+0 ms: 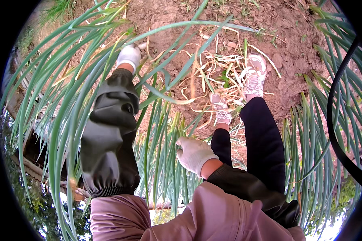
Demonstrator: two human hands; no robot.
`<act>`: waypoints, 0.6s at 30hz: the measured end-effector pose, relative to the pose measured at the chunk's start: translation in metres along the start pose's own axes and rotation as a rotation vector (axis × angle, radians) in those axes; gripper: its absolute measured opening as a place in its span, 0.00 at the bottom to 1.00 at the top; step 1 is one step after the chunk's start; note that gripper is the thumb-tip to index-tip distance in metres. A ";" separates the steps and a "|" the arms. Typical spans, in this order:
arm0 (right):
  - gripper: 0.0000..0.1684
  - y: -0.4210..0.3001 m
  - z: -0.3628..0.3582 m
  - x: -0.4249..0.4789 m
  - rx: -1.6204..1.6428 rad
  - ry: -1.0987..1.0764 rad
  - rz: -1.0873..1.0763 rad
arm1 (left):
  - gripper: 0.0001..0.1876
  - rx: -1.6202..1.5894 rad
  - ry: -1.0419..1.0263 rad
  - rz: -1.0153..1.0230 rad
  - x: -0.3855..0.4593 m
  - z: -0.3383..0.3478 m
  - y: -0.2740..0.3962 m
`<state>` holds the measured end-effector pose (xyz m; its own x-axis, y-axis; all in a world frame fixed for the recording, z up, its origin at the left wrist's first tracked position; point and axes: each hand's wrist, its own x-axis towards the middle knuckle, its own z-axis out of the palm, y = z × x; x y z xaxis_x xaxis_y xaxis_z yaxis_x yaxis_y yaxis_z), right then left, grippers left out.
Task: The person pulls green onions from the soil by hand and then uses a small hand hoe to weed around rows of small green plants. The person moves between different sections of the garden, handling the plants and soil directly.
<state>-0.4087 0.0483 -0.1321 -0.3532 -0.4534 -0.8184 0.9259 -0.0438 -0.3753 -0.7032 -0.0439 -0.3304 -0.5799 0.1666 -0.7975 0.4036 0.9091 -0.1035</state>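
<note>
My left hand (129, 56), in a white knit glove, reaches in at the base of tall green onion plants (75, 72) on the left. One finger points out to the right, and leaves partly cover the hand. Whether it grips a stem cannot be seen. My right hand (196, 155), in the same kind of glove, is curled in front of my legs, beside upright green onion leaves (160, 141). Its fingertips are turned out of sight, so a hold on any leaf is not visible. A long bent leaf (181, 25) arches over the soil ahead of my left hand.
Dry, pale leaf litter (220, 69) lies around my shoes (255, 75) on reddish-brown soil (289, 60). More onion plants (307, 129) stand along the right. A black cable (331, 99) curves down the right edge of the view.
</note>
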 end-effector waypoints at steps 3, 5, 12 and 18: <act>0.18 0.005 -0.007 0.006 0.045 0.073 -0.022 | 0.18 0.559 -0.290 0.065 -0.022 0.009 0.047; 0.17 0.003 -0.007 0.002 0.032 0.068 -0.037 | 0.19 0.547 -0.193 0.132 -0.038 0.020 0.041; 0.17 -0.003 -0.006 -0.003 0.006 0.054 -0.043 | 0.16 -0.009 -0.059 0.052 -0.013 0.051 0.017; 0.16 -0.005 0.000 0.001 -0.012 0.033 -0.047 | 0.27 0.081 -0.240 -0.167 -0.021 0.062 -0.006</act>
<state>-0.4132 0.0485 -0.1310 -0.4010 -0.4215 -0.8134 0.9064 -0.0538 -0.4190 -0.6495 -0.0761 -0.3497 -0.4631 -0.0868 -0.8820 0.3774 0.8812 -0.2848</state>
